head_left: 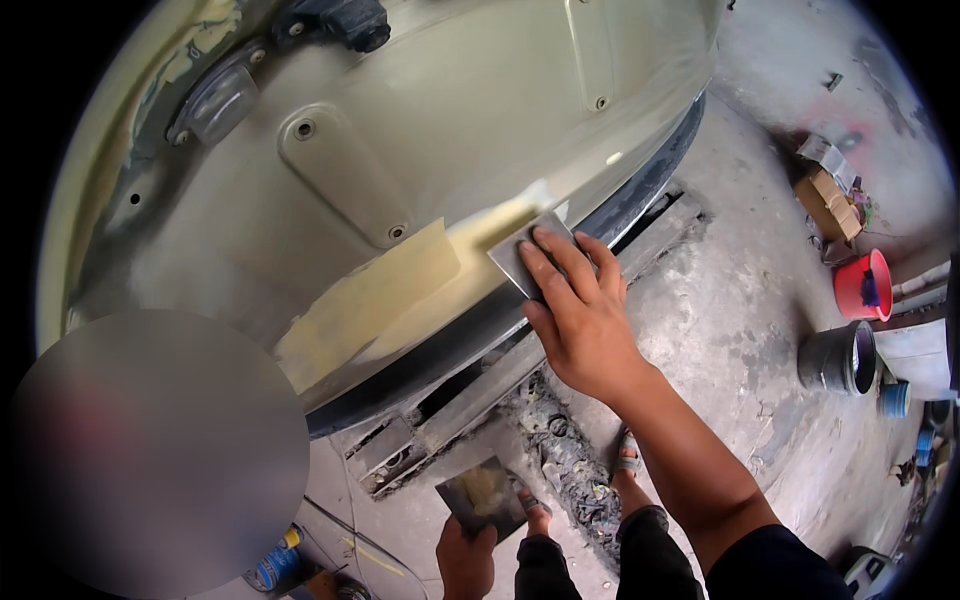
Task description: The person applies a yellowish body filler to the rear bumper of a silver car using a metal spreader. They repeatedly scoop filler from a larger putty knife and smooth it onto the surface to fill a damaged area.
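A pale olive vehicle panel (230, 210) spans the upper view, with a patch of yellowish filler (350, 305) along its lower part. My right hand (580, 310) grips a thin metal spreader (515, 270), fingers over it, and holds it against the panel at the right end of the filler. Low in the view, my left hand (465, 560) holds a square metal plate (460, 500) with a yellowish smear on it, apart from the panel. A dark trim strip (370, 400) runs below the filler.
On the concrete floor (700, 330) at the right are cardboard (830, 205), a red bucket (860, 285), a dark bucket (830, 360) and blue cans (895, 400). A grate (455, 395) and rubble (570, 470) lie below the panel. Cables (345, 530) lie bottom left. A blurred disc hides the lower left.
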The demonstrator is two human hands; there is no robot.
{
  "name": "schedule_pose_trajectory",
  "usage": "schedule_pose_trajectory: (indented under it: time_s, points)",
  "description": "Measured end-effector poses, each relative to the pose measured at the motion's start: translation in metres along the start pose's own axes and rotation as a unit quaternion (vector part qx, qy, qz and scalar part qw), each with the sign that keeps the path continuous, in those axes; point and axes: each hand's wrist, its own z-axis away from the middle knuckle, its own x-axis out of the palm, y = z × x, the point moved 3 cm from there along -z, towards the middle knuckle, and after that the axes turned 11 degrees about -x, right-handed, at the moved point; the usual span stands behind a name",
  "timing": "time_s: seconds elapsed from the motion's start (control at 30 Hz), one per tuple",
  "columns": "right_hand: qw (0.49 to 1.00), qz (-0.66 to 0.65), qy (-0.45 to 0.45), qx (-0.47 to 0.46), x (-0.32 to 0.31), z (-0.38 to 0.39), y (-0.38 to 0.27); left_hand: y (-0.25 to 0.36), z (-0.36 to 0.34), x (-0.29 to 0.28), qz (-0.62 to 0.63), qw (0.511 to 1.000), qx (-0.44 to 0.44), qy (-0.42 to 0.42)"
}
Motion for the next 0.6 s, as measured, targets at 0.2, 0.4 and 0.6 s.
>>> schedule_pose_trajectory:
  time_s: [0.2, 0.4, 0.6]
  points:
    - [0.993, 0.075, 0.071, -0.053, 0.03, -0.03, -0.003, -0.037, 0.003, -0.019, 0.206, 0.974, -0.07, -0.064]
    - [0.99, 0.091, 0.076, -0.073, 0.042, -0.038, -0.007, -0.04, -0.008, -0.024, 0.212, 0.973, -0.055, -0.07]
    - [0.991, 0.101, 0.047, -0.073, 0.034, -0.031, -0.018, -0.037, -0.009, -0.024, 0.23, 0.969, -0.024, -0.082]
